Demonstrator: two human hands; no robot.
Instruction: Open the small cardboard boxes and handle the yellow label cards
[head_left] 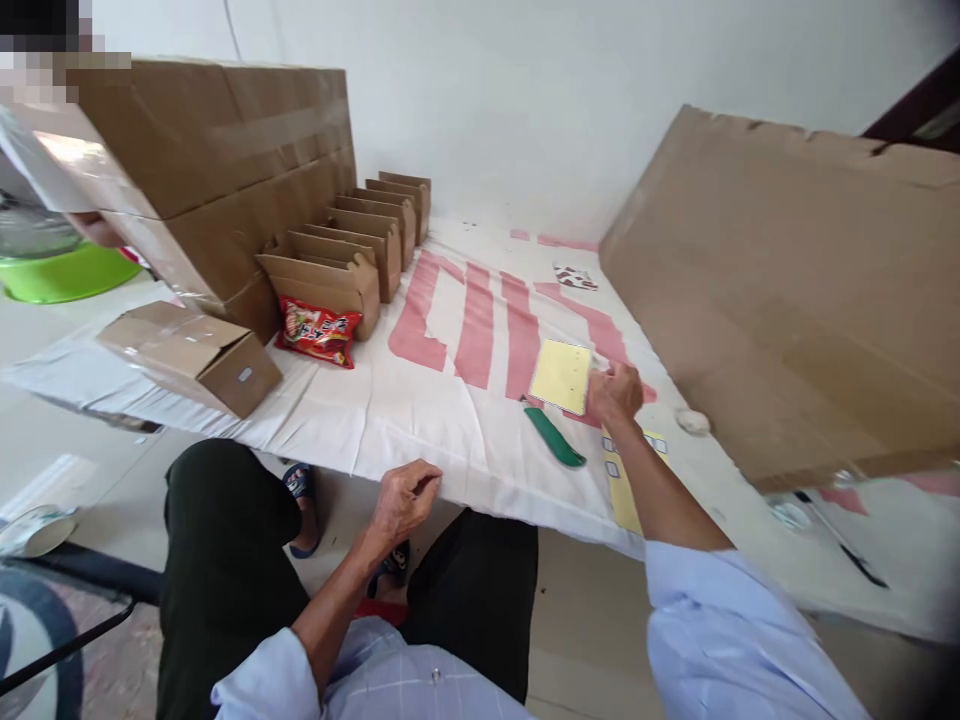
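My left hand (pixel 407 500) is held at the table's front edge, above my lap. Its fingers are curled with thumb and forefinger together; anything between them is too small or hidden to make out. On the table, my right hand (pixel 616 392) is closed at the right edge of a yellow sheet (pixel 561 376) with small dark marks, its thumb side against the sheet. A green-handled folding knife (pixel 555 437) lies just in front of that sheet. Beneath my right forearm is another yellow sheet (pixel 621 495) bearing white, blue-edged labels, partly covered by the arm.
Several open cardboard boxes (pixel 322 275) stand in a row before a large carton stack (pixel 225 140). A red snack packet (pixel 318 331) leans on the nearest. A taped box (pixel 191 350) lies left. A cardboard panel (pixel 787 290) stands right. Another person's hand (pixel 101 230) shows far left.
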